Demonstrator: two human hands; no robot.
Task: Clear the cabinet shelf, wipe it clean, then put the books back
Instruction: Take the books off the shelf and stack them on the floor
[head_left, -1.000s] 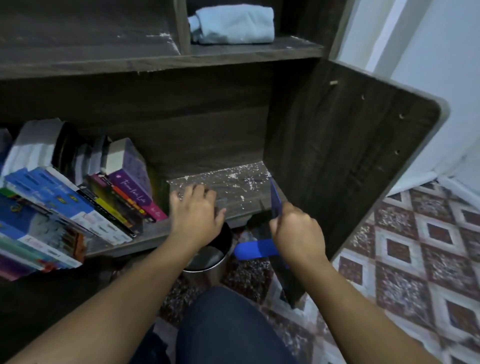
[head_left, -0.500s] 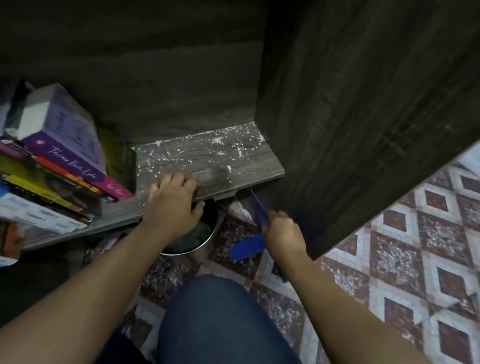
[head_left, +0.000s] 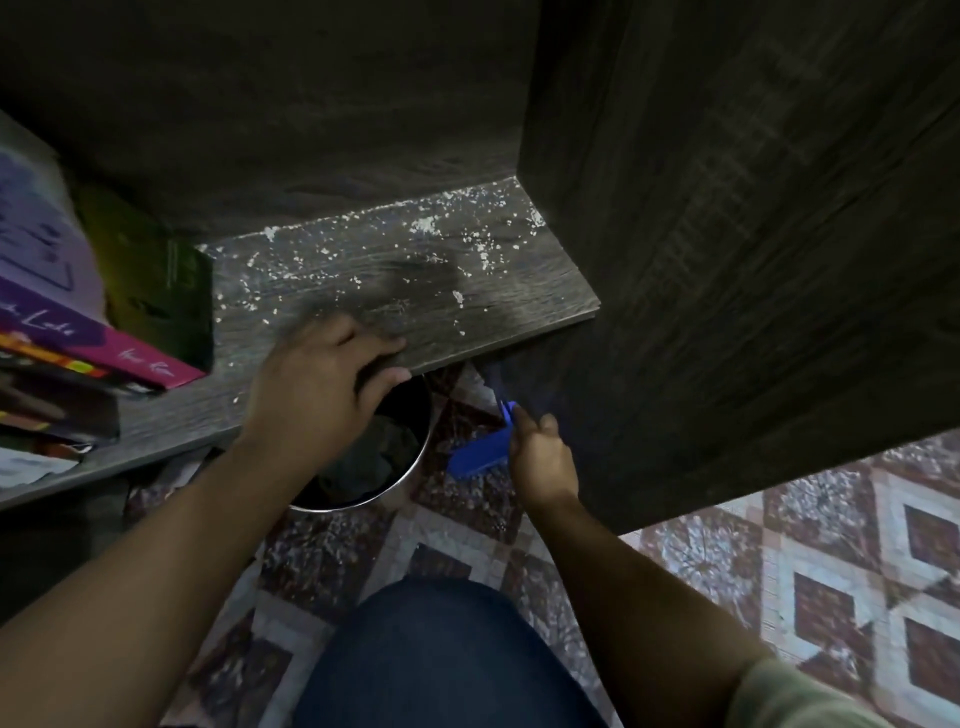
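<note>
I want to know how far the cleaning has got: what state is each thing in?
shelf: right part bare of books, strewn with white flecks, not yet wiped.
books: stacked aslant on the shelf's left part.
metal bucket: on the floor under the shelf's front edge, open, something dark inside.
blue plastic tool: held below the shelf edge.
left hand: fingers on the shelf's front edge, blurred.
right hand: grips the blue plastic tool.

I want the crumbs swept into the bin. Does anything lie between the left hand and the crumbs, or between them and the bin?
Nothing visible. The left hand rests at the shelf edge, crumbs on bare board beyond it, the open bin below; the books lie off left.
</note>
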